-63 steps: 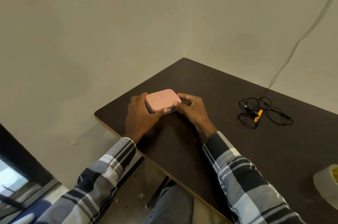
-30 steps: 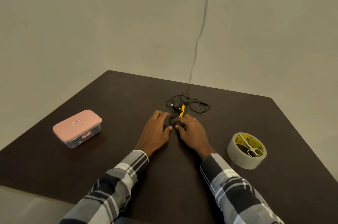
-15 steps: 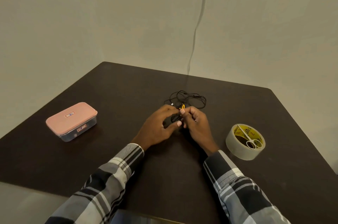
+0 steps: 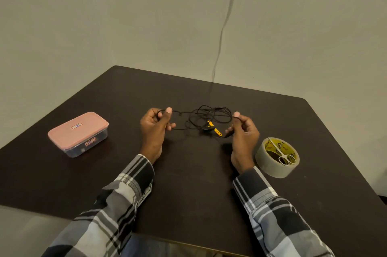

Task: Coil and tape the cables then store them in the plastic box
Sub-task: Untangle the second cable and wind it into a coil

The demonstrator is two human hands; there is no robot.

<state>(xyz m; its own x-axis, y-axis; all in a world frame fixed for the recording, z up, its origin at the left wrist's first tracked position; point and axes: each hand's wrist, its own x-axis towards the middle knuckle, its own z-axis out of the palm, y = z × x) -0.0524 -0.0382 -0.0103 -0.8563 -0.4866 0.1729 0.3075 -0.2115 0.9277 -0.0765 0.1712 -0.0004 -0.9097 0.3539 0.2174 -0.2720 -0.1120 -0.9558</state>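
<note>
cable: thin black cable with a yellow tag (image 4: pixel 206 119) hangs in tangled loops between the two hands, held above the dark brown desk (image 4: pixel 188 183), its yellow part near the right hand
left hand: the left hand (image 4: pixel 155 129) has its fingers curled, thumb and forefinger pinching one end loop of the cable
right hand: the right hand (image 4: pixel 243 133) has its fingers curled, pinching the other end of the cable at thumb and fingertips
box: clear plastic box with a pink lid (image 4: pixel 78 133) stands shut on the desk, well apart to the left of the left hand, near the left edge
tape: roll of clear packing tape (image 4: pixel 276 157) lies flat just beside the right wrist, small white-handled scissors (image 4: pixel 281 154) resting on top of it
room: bare desk surface lies in front of the hands up to the far edge at the wall, and between the two plaid sleeves (image 4: pixel 272 210) toward the near edge
</note>
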